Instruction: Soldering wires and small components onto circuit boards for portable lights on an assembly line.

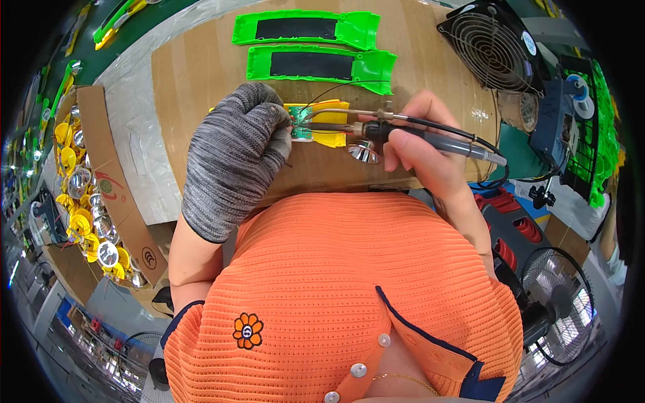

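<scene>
My right hand (430, 148) grips a soldering iron (447, 142) with a grey handle and a thin metal feed tube alongside its shaft. The iron's tip reaches a small green circuit board (302, 123) lying in a yellow plastic housing (332, 138). In a grey knitted glove, my left hand (235, 154) is closed at the board's left end, its fingertips pinched together. What they pinch is too small to make out. A shiny reflector cup (363, 152) rests just below the iron. Thin dark wire arcs above the board.
Two green shells (366, 30) with black panels lie beyond the board on the brown worktop (195, 67). A square metal-grilled fan (487, 47) and a blue unit (549, 127) stand at the right. At the left, a cardboard box (121, 191) holds several yellow-backed reflectors (79, 180).
</scene>
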Demonstrator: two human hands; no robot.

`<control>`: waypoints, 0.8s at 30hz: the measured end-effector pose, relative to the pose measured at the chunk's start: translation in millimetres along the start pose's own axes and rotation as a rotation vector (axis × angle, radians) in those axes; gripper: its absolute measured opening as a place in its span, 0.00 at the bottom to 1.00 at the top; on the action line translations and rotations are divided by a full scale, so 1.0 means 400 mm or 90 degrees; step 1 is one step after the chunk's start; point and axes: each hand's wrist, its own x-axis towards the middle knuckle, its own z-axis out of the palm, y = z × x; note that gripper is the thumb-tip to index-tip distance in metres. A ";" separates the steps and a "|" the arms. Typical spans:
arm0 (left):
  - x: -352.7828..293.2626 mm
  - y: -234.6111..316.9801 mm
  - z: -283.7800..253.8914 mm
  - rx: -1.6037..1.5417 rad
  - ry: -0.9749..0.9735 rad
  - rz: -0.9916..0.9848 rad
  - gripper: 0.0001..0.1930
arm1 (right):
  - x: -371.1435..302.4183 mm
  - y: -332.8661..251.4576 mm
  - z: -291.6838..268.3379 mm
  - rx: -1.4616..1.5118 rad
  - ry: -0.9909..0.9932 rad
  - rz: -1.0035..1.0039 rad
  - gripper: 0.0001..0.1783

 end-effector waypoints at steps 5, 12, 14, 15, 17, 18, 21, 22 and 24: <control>0.002 0.003 -0.005 0.010 -0.024 -0.014 0.06 | -0.009 -0.008 -0.015 0.141 0.089 -0.036 0.07; -0.002 0.014 -0.006 0.045 -0.032 -0.010 0.06 | -0.037 0.009 -0.080 0.156 0.091 -0.101 0.08; -0.001 0.020 -0.008 0.048 -0.028 -0.010 0.05 | -0.048 0.005 -0.077 0.179 0.155 -0.093 0.06; 0.000 0.023 -0.009 0.062 -0.037 -0.010 0.05 | -0.048 0.001 -0.078 0.183 0.155 -0.092 0.06; 0.003 0.028 -0.012 0.077 -0.047 -0.006 0.05 | -0.048 -0.008 -0.079 0.192 0.133 -0.112 0.07; 0.005 0.031 -0.013 0.101 -0.055 0.005 0.06 | -0.049 -0.008 -0.081 0.192 0.135 -0.115 0.07; 0.024 0.043 -0.024 0.123 -0.070 0.012 0.06 | -0.041 -0.003 -0.097 0.205 0.130 -0.140 0.07; 0.034 0.045 -0.026 0.119 -0.074 0.007 0.07 | -0.037 -0.003 -0.099 0.205 0.143 -0.138 0.07; 0.063 0.053 -0.016 0.076 -0.044 -0.009 0.07 | -0.030 -0.009 -0.098 0.198 0.161 -0.148 0.07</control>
